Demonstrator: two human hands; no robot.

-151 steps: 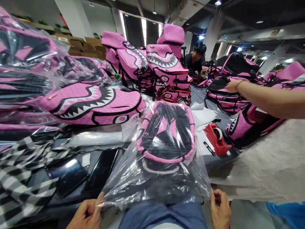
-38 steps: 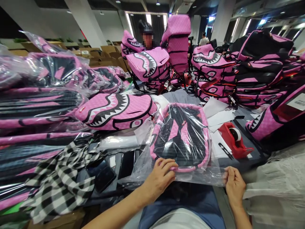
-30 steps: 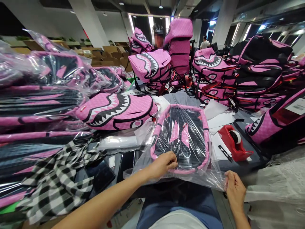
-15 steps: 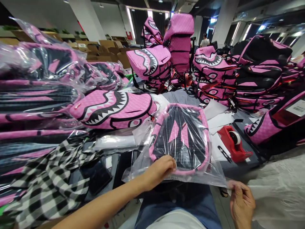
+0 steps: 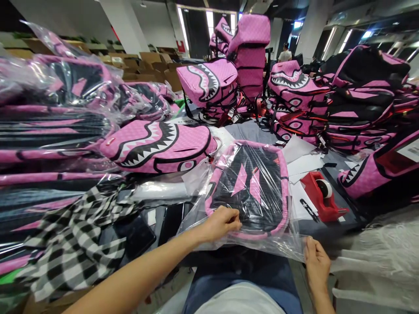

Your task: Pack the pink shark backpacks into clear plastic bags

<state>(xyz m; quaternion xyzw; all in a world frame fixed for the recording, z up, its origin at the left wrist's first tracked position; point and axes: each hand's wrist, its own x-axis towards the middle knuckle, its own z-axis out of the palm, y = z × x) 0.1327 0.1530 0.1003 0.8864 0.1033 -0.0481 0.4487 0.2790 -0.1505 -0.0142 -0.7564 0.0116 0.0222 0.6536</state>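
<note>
In front of me a pink and black backpack (image 5: 248, 187) lies on the table, its padded black side up, inside a clear plastic bag (image 5: 216, 245). The bag's mouth spreads toward me, past the table's near edge. My left hand (image 5: 222, 223) rests over the near edge of the backpack with its fingers pinched on the plastic. At the lower right, my right hand (image 5: 317, 261) grips the right corner of the bag's mouth between thumb and fingers.
A red tape dispenser (image 5: 322, 198) and a black cutter (image 5: 308, 209) lie to the right beside white paper. Left are a pink shark-mouth backpack (image 5: 160, 146), a checked cloth (image 5: 78, 237) and piled bagged backpacks (image 5: 49, 144). More backpacks (image 5: 356, 98) are stacked behind at right.
My right hand has moved left and slightly up with the bag's corner, so the plastic edge is slacker and more folded. My left hand stays at nearly the same spot.
</note>
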